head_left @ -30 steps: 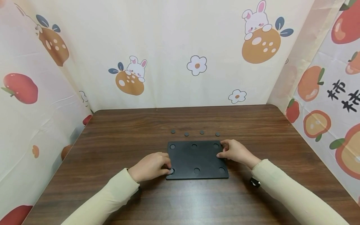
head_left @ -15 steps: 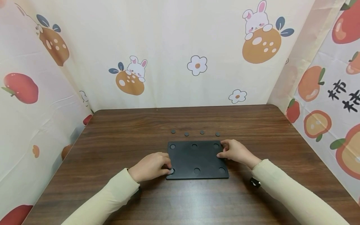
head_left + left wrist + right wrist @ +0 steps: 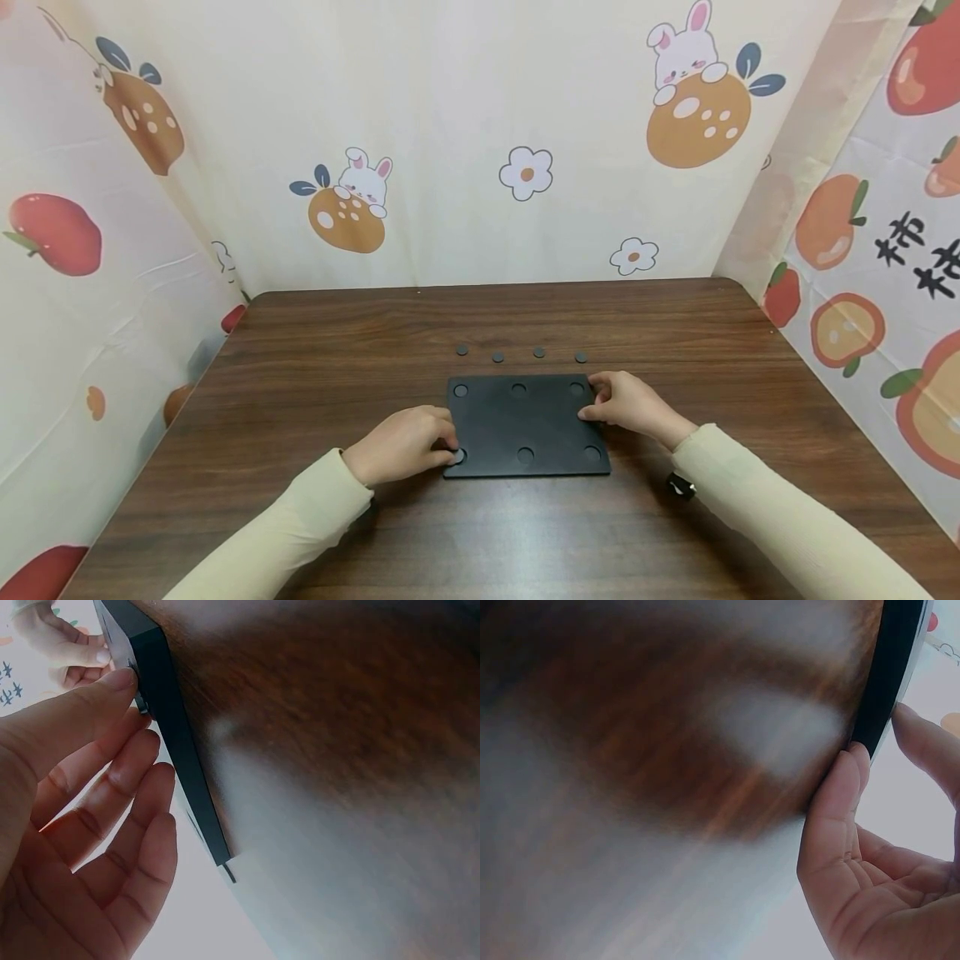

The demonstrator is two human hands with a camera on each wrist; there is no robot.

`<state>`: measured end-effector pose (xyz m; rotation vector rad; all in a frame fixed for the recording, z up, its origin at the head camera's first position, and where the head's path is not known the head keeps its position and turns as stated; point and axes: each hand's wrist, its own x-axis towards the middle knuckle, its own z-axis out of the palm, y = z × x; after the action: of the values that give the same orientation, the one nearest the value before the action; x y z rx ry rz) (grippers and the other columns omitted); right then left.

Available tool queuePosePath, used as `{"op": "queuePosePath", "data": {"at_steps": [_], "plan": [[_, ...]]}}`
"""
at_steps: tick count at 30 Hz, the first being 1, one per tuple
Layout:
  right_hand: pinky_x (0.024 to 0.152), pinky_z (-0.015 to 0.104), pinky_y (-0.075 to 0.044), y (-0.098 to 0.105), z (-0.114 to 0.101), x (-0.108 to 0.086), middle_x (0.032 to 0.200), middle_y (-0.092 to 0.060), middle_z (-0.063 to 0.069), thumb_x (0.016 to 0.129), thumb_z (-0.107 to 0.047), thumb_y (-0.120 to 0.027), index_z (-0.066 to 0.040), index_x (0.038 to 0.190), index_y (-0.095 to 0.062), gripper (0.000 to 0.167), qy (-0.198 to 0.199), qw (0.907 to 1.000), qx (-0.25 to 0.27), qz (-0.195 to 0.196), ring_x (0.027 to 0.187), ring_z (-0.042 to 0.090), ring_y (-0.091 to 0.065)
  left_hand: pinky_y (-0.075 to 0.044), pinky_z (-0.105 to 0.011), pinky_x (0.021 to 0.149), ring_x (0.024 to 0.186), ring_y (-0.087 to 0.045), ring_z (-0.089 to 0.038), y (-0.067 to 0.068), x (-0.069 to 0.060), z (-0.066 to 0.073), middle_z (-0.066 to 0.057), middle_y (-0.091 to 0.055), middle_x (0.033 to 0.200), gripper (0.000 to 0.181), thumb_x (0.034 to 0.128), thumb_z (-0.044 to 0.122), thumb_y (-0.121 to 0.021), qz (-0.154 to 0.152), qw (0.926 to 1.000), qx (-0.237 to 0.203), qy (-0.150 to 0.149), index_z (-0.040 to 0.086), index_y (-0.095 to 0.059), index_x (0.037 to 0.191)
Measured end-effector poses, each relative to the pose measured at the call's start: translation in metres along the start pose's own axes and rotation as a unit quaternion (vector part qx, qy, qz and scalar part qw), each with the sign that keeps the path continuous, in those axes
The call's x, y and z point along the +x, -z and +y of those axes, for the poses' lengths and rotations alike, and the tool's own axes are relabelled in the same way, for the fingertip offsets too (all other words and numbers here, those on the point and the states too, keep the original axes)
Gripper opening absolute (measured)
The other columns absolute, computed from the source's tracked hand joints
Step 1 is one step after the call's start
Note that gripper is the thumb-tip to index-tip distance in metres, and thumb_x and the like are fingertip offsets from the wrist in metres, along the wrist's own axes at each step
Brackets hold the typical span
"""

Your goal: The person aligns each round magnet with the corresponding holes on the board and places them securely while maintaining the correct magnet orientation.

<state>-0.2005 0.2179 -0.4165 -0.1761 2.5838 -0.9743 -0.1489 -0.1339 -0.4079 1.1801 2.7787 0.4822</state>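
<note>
A black rectangular board [image 3: 521, 421] lies flat on the table, with round recesses near its corners and along its long sides. My left hand [image 3: 405, 446] pinches a small dark grey disc [image 3: 457, 457] between thumb and finger at the near-left recess. In the left wrist view the disc [image 3: 142, 702] stands at the board's face, partly hidden by the thumb. At the far-right part of the board, my right hand [image 3: 628, 404] holds the right edge. Its thumb lies on the top and its fingers touch the side of the board [image 3: 889, 671].
Several loose dark discs [image 3: 497, 357] lie in a row on the wooden table [image 3: 337, 342] beyond the board. Patterned curtains [image 3: 450, 100] rise behind the table and at both sides. A dark band with a small black device [image 3: 681, 486] shows under the right sleeve.
</note>
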Motion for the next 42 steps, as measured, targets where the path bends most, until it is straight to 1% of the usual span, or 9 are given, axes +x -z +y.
{"op": "queuePosePath", "data": {"at_steps": [4,15,34,42], "plan": [[0.056,0.031,-0.044,-0.0002,0.0012,0.0012,0.070,-0.058,0.002,0.085,-0.024,-0.077,0.006,0.143,-0.042,0.074,0.003,1.0000,-0.001,0.002,0.061,0.017,-0.055,-0.051,-0.018,0.068,0.077,-0.060,-0.003,-0.0011,0.0004,-0.0005,0.009,-0.064,0.085,0.007,0.0849,0.024,-0.077,0.007,0.9999,0.014,-0.007,0.018,-0.076,0.086],[0.057,0.031,-0.044,-0.0005,0.0020,0.0013,0.070,-0.058,0.003,0.085,-0.025,-0.077,0.006,0.142,-0.042,0.074,0.006,1.0000,-0.002,0.002,0.061,0.016,-0.054,-0.051,-0.018,0.067,0.077,-0.060,-0.004,-0.0006,0.0014,0.0013,0.009,-0.064,0.085,0.007,0.0854,0.025,-0.077,0.008,0.9998,0.018,-0.010,0.018,-0.077,0.086],[0.058,0.032,-0.046,-0.0005,0.0022,0.0016,0.070,-0.059,0.004,0.085,-0.024,-0.076,0.006,0.143,-0.041,0.074,0.005,1.0000,0.004,0.001,0.062,0.019,-0.056,-0.050,-0.017,0.065,0.074,-0.059,-0.005,0.0003,0.0020,0.0019,0.008,-0.064,0.083,0.006,0.0844,0.023,-0.078,0.006,0.9999,0.011,-0.009,0.017,-0.077,0.085],[0.058,0.032,-0.045,-0.0004,0.0021,0.0015,0.070,-0.059,0.004,0.085,-0.025,-0.077,0.006,0.143,-0.041,0.075,0.005,1.0000,-0.001,0.002,0.062,0.019,-0.056,-0.049,-0.016,0.064,0.073,-0.059,-0.003,-0.0009,0.0025,0.0009,0.009,-0.063,0.082,0.005,0.0837,0.024,-0.078,0.008,0.9999,0.008,-0.013,0.019,-0.076,0.084]]}}
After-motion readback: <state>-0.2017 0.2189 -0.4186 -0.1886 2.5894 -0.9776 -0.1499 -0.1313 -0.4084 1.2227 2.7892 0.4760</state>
